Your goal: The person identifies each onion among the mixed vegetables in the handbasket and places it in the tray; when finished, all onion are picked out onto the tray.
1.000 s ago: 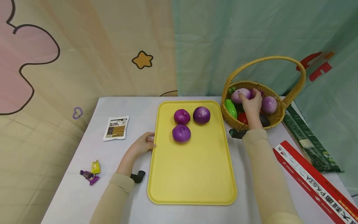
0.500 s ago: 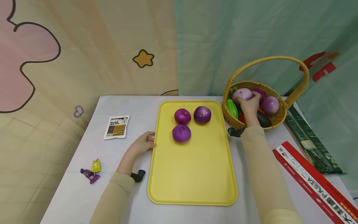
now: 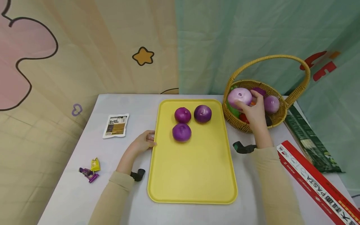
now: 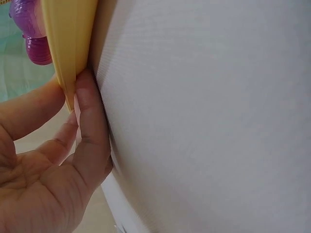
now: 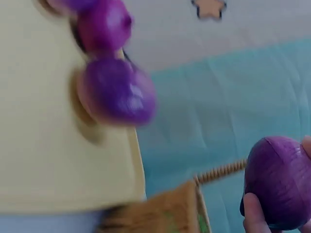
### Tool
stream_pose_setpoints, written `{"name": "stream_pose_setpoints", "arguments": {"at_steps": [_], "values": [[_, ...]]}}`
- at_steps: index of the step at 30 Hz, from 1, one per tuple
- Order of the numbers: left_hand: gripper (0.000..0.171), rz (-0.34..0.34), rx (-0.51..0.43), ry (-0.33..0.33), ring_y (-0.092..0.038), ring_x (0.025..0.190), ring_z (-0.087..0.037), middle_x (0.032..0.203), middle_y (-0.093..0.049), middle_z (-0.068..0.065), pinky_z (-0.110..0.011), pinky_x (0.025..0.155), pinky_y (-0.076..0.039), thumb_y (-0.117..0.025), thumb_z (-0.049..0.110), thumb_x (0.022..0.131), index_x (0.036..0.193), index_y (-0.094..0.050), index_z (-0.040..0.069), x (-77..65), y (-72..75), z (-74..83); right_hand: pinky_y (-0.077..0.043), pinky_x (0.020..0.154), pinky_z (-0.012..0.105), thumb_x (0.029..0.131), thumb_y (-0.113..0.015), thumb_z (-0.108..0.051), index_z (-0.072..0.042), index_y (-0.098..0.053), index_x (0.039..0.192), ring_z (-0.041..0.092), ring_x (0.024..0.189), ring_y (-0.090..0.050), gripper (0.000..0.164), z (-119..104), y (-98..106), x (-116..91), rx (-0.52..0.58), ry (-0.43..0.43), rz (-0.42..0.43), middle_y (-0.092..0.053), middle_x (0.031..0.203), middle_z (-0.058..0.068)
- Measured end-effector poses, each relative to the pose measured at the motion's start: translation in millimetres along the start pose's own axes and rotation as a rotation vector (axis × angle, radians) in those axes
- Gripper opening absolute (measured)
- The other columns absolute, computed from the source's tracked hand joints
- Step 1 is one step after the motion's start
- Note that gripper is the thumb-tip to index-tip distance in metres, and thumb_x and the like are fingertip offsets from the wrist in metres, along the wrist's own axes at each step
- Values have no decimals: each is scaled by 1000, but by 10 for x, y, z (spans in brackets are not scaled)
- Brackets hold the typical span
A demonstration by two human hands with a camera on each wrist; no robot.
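Observation:
My right hand [image 3: 256, 115] grips a light purple onion [image 3: 240, 95] between thumb and fingers, above the left part of the wicker basket [image 3: 238, 125]. The right wrist view shows the same onion [image 5: 277, 184] from its darker side, with fingertips on it. At the left edge of the yellow tray [image 3: 194, 172], my left hand [image 3: 142, 142] pinches the rim. In the left wrist view, the thumb lies on the tray's upper side and fingers [image 4: 90, 111] reach under it. Three darker purple onions, one of them nearest the middle [image 3: 181, 132], sit on the tray's far half.
Inside the basket are another pale purple onion [image 3: 271, 104], a red vegetable [image 3: 243, 117] and other partly hidden produce. Its tall handle [image 3: 270, 57] arches overhead. A red pasta box [image 3: 315, 181] and green packet [image 3: 315, 142] lie right; a white-edged pouch [image 3: 116, 126] and small wrapped pieces [image 3: 89, 174] lie left.
The right hand has lifted the light purple onion up from among the basket's contents, slightly toward me. The left hand stays at the tray's edge, and the onions on the tray have not moved.

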State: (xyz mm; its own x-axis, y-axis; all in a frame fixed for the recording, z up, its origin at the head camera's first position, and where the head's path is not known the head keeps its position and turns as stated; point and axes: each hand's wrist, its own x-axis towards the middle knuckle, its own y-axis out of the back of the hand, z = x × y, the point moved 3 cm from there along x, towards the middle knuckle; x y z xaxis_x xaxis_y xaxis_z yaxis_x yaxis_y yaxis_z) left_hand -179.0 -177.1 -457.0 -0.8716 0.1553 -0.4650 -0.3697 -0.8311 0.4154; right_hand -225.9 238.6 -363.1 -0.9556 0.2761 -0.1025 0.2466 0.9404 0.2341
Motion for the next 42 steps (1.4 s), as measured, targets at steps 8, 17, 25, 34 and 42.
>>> {"name": "stream_pose_setpoints", "arguments": {"at_steps": [8,17,25,34,42], "values": [[60,-12,-6,-6,-55,96,-22,112,-51,-16,-34,84,-55,-61,2,94,148,-35,0,1,9,-1,-44,97,30,87,-74,-23,-6,-28,150,32,123,-47,80,294,-508,-503,-141,49,-264,-38,145,20],[59,-8,7,-11,-57,96,-23,113,-52,-18,-32,83,-55,-60,2,94,148,-35,-1,6,30,5,-46,89,32,85,-76,-25,-6,-30,148,33,119,-49,80,638,-956,-616,-202,-43,-377,-39,142,18],[59,-3,10,9,-56,98,-23,114,-52,-17,-31,84,-55,-60,3,94,148,-36,1,17,29,-9,-44,105,46,86,-75,-22,-6,-28,150,37,130,-45,82,682,-1072,-614,-272,-31,-357,-41,145,19],[59,-20,-12,1,-56,99,-23,115,-52,-18,-31,84,-55,-60,1,94,148,-35,0,38,6,-19,-41,109,50,86,-75,-18,-3,-23,153,39,135,-44,86,671,-1069,-617,-299,-6,-350,-41,147,22],[59,-40,-17,-50,-57,95,-22,109,-51,-18,-30,82,-55,-61,3,93,145,-36,-4,-27,27,26,-42,109,51,89,-73,-20,-2,-35,148,38,134,-45,73,421,-760,-614,-273,59,-295,-43,147,20]]}}
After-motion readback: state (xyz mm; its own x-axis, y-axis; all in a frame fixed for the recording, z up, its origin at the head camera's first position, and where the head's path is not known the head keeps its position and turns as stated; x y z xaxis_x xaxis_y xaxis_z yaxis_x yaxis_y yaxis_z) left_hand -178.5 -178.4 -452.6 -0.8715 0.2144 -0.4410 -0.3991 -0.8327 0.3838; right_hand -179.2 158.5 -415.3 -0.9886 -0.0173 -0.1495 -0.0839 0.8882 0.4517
